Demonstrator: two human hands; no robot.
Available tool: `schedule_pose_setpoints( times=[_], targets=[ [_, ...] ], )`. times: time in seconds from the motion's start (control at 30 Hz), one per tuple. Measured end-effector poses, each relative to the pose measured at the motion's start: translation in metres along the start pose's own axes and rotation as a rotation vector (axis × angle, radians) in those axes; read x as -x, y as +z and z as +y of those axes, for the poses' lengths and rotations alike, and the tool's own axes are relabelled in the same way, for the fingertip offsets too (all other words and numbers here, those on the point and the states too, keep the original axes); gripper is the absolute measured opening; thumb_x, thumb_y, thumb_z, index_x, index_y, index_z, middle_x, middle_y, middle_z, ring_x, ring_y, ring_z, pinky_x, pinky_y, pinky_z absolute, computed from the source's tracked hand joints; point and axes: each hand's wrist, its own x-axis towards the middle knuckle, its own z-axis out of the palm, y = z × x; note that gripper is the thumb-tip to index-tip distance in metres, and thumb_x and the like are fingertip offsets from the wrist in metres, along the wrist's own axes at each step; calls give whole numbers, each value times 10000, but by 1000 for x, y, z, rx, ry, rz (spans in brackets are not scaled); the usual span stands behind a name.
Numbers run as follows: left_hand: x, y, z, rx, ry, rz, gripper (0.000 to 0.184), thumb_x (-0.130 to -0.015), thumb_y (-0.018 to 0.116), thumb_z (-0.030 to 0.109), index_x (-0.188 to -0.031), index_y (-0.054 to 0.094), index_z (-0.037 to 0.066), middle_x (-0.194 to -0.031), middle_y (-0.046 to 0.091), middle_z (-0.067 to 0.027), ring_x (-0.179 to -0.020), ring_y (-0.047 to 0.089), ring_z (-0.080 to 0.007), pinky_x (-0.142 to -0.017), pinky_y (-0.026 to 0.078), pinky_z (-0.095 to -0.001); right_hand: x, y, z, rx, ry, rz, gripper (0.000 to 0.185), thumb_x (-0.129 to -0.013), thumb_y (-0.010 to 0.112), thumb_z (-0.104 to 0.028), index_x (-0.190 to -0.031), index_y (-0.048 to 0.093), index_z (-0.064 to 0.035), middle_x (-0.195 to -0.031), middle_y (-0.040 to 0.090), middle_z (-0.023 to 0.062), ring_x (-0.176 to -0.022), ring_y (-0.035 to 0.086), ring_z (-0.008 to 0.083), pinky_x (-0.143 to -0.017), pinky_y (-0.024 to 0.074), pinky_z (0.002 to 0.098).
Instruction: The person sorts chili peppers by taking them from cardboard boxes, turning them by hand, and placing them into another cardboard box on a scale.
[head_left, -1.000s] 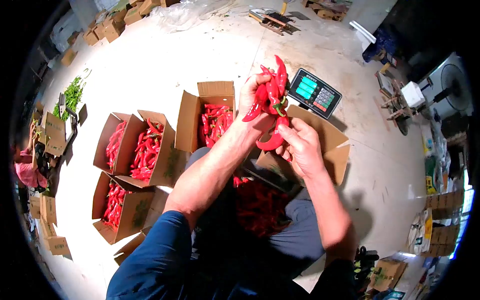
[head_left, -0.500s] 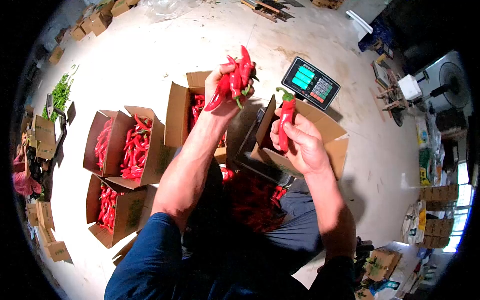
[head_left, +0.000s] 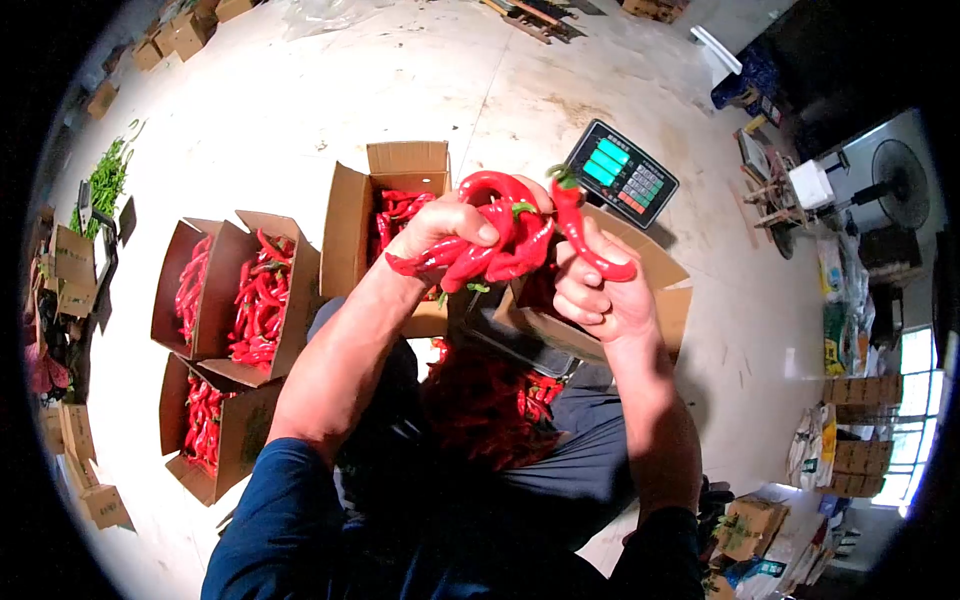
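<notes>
A bunch of several glossy red peppers point(head_left: 495, 245) with green stems is clasped in my left hand point(head_left: 445, 230), thumb across them. My right hand point(head_left: 605, 285) grips a single red pepper point(head_left: 572, 222), its green stem pointing up and its curved tip lying over the fingers. Both hands are raised close together, in front of an open cardboard box point(head_left: 665, 315) that stands on the scale's platform. Behind the right hand rises the scale's display point(head_left: 621, 173), lit green. Between my legs lies a dark heap of red peppers point(head_left: 490, 410), partly in shadow.
Open cardboard boxes of red peppers stand to the left: a near one point(head_left: 215, 430), a pair behind it point(head_left: 262, 305), and another point(head_left: 345, 225) beside my left forearm. Green peppers point(head_left: 103, 185) lie on the floor at far left. A fan point(head_left: 898, 185) stands at right.
My left hand has come right and lower, turning its bunch sideways beside the right hand. The single pepper in my right hand has turned, its tip now pointing right.
</notes>
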Motion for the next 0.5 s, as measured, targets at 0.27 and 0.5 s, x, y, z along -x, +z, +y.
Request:
schedule_pose_setpoints(
  times=[0.27, 0.5],
  targets=[
    [2, 6, -2, -81, -71, 103, 672, -573, 660, 204, -1186, 578, -58, -1286, 564, -280, -1158, 587, -331, -1042, 441, -358, -2, 2, 3, 38, 52, 199, 372, -1026, 468, -409, -831, 526, -97, -618, 458, 11, -413, 406, 126, -380, 311, 266],
    [-14, 4, -21, 121, -23, 232, 680, -693, 603, 154, -1305, 477, -115, -1358, 516, -278, -1225, 554, -354, -1119, 393, -385, 4, -9, -3, 779, -610, 702, 218, -986, 467, -61, -1156, 577, 19, -927, 651, 91, -714, 623, 175, -564, 489, 282]
  ],
)
